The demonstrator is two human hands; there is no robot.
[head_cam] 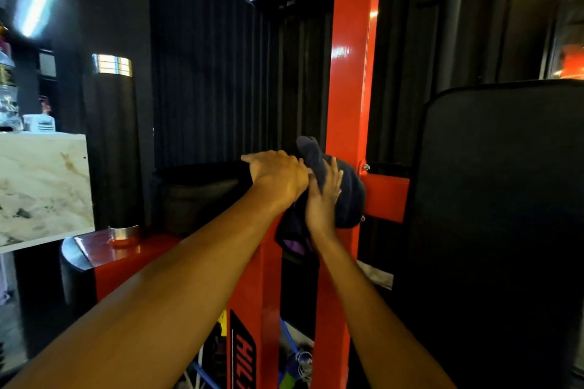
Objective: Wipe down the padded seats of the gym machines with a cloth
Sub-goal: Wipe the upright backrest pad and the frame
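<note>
A dark cloth (pixel 349 196) is pressed by two hands against the right end of a round black pad (pixel 202 186), at the red post (pixel 350 73).

The cloth is pinned flat under the right hand (pixel 324 199), whose fingers (pixel 335 172) are held straight and slightly apart. The left hand (pixel 278 177) is laid over the top of the pad just beside it; its fingertips are hidden, so their grip cannot be told. A large flat black pad (pixel 493 199) is seen near right, and a marble counter (pixel 41 183) far left.
</note>
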